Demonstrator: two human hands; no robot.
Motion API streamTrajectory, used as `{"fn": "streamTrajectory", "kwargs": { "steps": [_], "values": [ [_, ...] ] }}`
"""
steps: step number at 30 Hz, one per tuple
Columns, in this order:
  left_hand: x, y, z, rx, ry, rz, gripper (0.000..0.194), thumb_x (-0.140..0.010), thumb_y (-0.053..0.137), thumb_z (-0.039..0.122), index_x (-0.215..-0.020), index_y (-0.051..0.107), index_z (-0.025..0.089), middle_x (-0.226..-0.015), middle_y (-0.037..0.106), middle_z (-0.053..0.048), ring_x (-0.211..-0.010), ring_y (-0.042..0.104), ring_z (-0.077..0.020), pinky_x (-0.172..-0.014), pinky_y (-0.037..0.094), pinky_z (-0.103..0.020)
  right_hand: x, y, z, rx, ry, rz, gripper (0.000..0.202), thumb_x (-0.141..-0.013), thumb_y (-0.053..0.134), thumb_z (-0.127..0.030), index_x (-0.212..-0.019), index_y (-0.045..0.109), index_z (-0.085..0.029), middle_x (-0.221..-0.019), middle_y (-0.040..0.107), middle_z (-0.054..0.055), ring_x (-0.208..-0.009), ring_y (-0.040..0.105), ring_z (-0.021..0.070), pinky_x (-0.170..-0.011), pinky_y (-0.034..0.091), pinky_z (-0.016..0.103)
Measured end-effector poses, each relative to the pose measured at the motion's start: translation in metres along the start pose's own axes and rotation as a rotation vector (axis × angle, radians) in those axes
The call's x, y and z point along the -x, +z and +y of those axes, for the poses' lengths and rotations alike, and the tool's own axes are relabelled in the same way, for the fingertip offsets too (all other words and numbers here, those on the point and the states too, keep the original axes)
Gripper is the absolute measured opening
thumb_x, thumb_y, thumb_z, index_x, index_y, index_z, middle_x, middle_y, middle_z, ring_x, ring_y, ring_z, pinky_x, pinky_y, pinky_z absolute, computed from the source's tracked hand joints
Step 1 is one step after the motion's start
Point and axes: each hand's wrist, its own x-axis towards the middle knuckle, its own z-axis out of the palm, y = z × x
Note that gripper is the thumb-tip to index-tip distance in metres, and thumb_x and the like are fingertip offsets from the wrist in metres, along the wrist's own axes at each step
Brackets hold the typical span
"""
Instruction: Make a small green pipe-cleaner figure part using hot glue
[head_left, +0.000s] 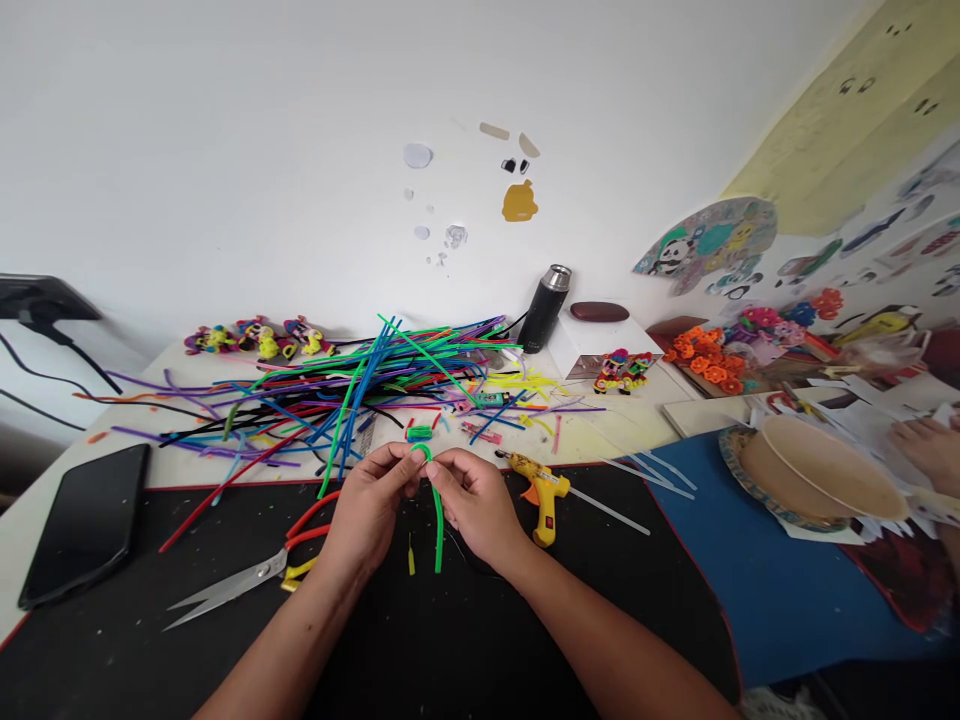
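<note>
Between my fingertips is a green pipe cleaner [439, 530], bent into a curve at its top, with its straight end hanging down. My left hand [379, 490] pinches the curved part from the left. From the right, my right hand [472, 495] pinches the same bend with thumb and finger. Just beyond my fingers lies a small green and blue piece [420, 433]. Below the hands a little yellow-green pointed piece [411, 555] rests on the black mat [442, 650]. Open-bladed scissors [247, 580] lie left of my left wrist, and a yellow glue gun [546, 495] is right of my right hand.
A heap of coloured pipe cleaners [360, 375] spreads along the wall. A phone [86, 525] lies at left; a black flask [546, 310] stands behind. Small figures [259, 338], orange flowers [709, 360] and a round bowl [825, 470] are around. Another person's hand [926, 440] shows at far right.
</note>
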Motion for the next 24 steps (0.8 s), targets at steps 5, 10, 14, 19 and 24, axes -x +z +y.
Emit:
{"fn": "streamTrajectory", "kwargs": {
  "steps": [5, 10, 14, 19, 24],
  "values": [
    [0.0, 0.0018, 0.0014, 0.026, -0.022, 0.015, 0.038, -0.057, 0.102, 0.043, -0.069, 0.078, 0.016, -0.064, 0.063, 0.0, -0.06, 0.048, -0.0105, -0.057, 0.041, -0.022, -0.0006, 0.0017, 0.0003, -0.031, -0.016, -0.018, 0.044, -0.096, 0.068, -0.062, -0.094, 0.072, -0.018, -0.056, 0.043, -0.008, -0.046, 0.036, 0.0088, -0.043, 0.028, 0.023],
    [0.0008, 0.0018, 0.002, 0.045, -0.037, 0.013, 0.038, -0.056, 0.103, 0.043, -0.068, 0.077, 0.016, -0.063, 0.063, 0.0, -0.058, 0.047, -0.0104, -0.056, 0.04, -0.022, -0.0011, 0.0024, 0.0038, -0.039, -0.014, -0.013, 0.042, -0.096, 0.069, -0.06, -0.092, 0.07, -0.019, -0.055, 0.045, -0.008, -0.046, 0.037, 0.0088, -0.043, 0.028, 0.022],
    [0.0003, 0.0006, 0.0013, 0.053, -0.038, 0.008, 0.038, -0.057, 0.103, 0.041, -0.068, 0.077, 0.016, -0.063, 0.062, 0.0, -0.059, 0.046, -0.0097, -0.056, 0.04, -0.022, -0.0021, 0.003, 0.0049, -0.046, -0.014, -0.014, 0.038, -0.097, 0.069, -0.058, -0.092, 0.069, -0.019, -0.054, 0.042, -0.009, -0.045, 0.036, 0.0088, -0.043, 0.029, 0.022],
    [-0.0006, -0.0003, 0.0007, 0.047, -0.038, 0.008, 0.039, -0.057, 0.102, 0.043, -0.069, 0.077, 0.016, -0.064, 0.062, 0.001, -0.059, 0.046, -0.0096, -0.056, 0.04, -0.022, -0.0033, 0.0046, 0.0036, -0.026, -0.024, -0.014, 0.038, -0.097, 0.068, -0.057, -0.091, 0.069, -0.019, -0.053, 0.043, -0.008, -0.045, 0.037, 0.0088, -0.043, 0.029, 0.022],
    [0.0, -0.0016, 0.0001, 0.05, -0.045, 0.015, 0.04, -0.057, 0.103, 0.043, -0.069, 0.077, 0.015, -0.064, 0.061, 0.001, -0.059, 0.046, -0.0093, -0.056, 0.039, -0.022, -0.0034, 0.0053, 0.0031, -0.032, -0.028, -0.017, 0.037, -0.098, 0.068, -0.056, -0.09, 0.068, -0.019, -0.054, 0.046, -0.008, -0.043, 0.036, 0.0085, -0.043, 0.028, 0.023]
  ]
}}
